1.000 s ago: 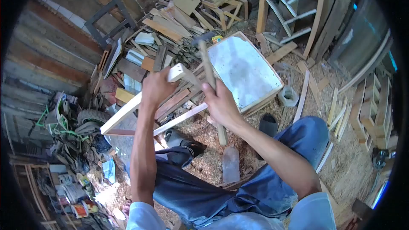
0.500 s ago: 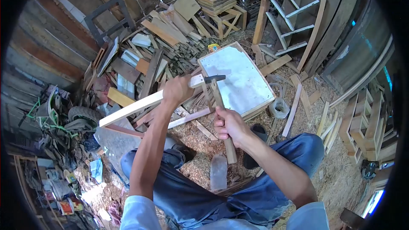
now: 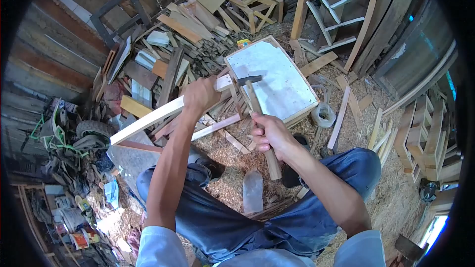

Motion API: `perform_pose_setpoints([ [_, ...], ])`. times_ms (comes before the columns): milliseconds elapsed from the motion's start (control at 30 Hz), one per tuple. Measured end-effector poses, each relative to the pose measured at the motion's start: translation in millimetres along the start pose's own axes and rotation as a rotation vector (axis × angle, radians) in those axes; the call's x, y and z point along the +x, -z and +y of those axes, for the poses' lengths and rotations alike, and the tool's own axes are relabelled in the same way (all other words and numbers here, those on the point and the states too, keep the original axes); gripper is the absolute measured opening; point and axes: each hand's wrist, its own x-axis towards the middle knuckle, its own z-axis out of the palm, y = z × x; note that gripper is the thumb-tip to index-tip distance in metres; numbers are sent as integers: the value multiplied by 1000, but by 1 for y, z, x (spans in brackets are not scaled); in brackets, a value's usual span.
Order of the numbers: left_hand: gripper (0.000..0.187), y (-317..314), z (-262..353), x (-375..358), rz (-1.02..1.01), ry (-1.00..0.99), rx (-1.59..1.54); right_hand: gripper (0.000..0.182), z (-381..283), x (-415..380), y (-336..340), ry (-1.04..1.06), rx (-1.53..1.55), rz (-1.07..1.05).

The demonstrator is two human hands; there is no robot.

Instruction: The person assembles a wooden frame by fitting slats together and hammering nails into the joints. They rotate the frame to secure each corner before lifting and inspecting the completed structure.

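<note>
My left hand (image 3: 200,95) is wrapped round the top rail of a pale wooden frame (image 3: 148,122), close to its corner. The frame slants from the lower left up to the white-topped box, and its other rails show below my left forearm and hand. In my right hand (image 3: 270,136) is a hammer (image 3: 253,100), gripped along its wooden handle. The dark hammer head is right beside the frame's corner and overlaps the edge of the white-topped box (image 3: 277,76) in this view. Small dark marks show on the frame's end.
Scrap boards (image 3: 208,27) are heaped at the back. A clear plastic container (image 3: 323,114) stands beside the box. A flat grey block (image 3: 253,191) lies on the shavings between my feet. Wooden racks (image 3: 423,141) stand at the right, a wheel (image 3: 95,132) at the left.
The hammer handle's lower end has swung to the right and up a little, with its head still by the frame's corner. The whole view has shifted slightly.
</note>
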Motion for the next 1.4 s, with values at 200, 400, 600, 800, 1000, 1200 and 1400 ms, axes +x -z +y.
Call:
perform_pose_setpoints([
  [200, 23, -5, 1, -2, 9, -1, -1, 23, 0, -2, 1, -12, -34, -3],
  [400, 26, -4, 3, -1, 6, 0, 45, 17, -6, -5, 11, -40, -189, -21],
  [600, 29, -8, 0, -3, -14, 56, -14, 27, -17, -38, -13, 600, -1293, 369],
  [800, 28, -14, -6, 0, 25, 16, -41, 23, -3, -18, -5, 586, -1633, 363],
  [1000, 24, -7, -4, -3, -16, 8, -31, 24, -7, -33, -23, 734, -1356, 389],
  [1200, 24, -10, -6, -1, 26, -16, -58, 21, -3, -21, -9, 585, -1497, 381],
  [1400, 24, -2, -2, -5, -20, -4, -83, 23, -2, -22, -8, 599, -1433, 427],
])
